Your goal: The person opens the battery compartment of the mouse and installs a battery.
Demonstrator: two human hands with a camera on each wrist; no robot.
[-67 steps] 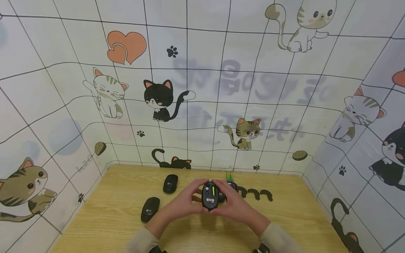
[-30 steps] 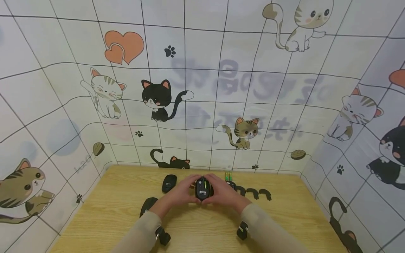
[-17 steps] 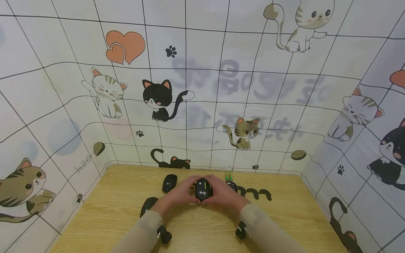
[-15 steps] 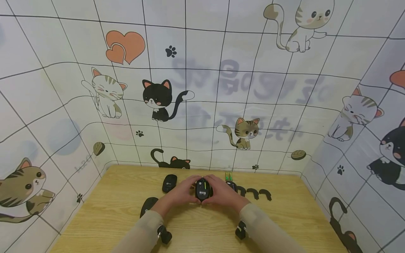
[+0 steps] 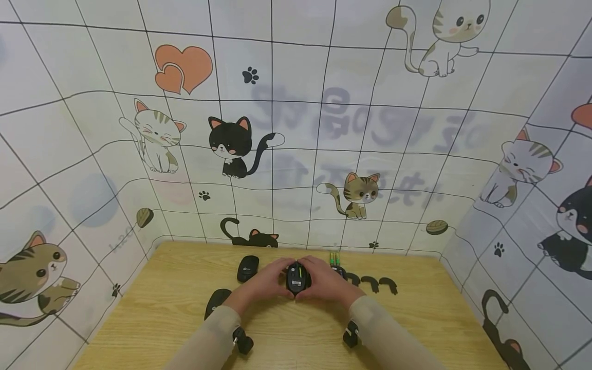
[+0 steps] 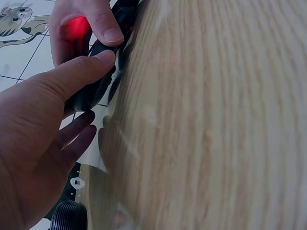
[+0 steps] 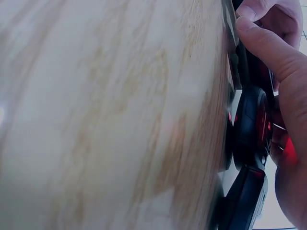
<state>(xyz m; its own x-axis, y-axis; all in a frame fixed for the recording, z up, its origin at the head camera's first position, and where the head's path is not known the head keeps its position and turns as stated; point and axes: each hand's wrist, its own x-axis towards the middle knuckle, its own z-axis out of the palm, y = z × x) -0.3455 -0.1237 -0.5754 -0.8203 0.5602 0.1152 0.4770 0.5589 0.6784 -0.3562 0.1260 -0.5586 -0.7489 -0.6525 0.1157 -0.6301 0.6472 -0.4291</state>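
Cartoon cats, paw prints and an orange heart (image 5: 190,66) decorate the white, black-gridded cloth (image 5: 296,113) that hangs behind the table and along both sides, with faint bluish lettering across its middle. Below it stretches the table (image 5: 296,339), pale yellow and wood-grained, a little glossy in the wrist views.

Near the far edge, midway across, a person's left hand (image 5: 268,281) and right hand (image 5: 326,281) grip one black mouse (image 5: 296,280) between them, one from each side, thumbs close together at its near end. Its underside faces the head camera, showing a pale label and a yellow-green battery (image 5: 300,270). Whether it touches the wood cannot be told.

Left of the hands lie a far mouse (image 5: 247,268) and a near mouse (image 5: 217,302), the latter partly hidden by the left arm. Beyond the right hand are two upright-looking cells (image 5: 334,258) and a row of dark curved pieces (image 5: 370,283).
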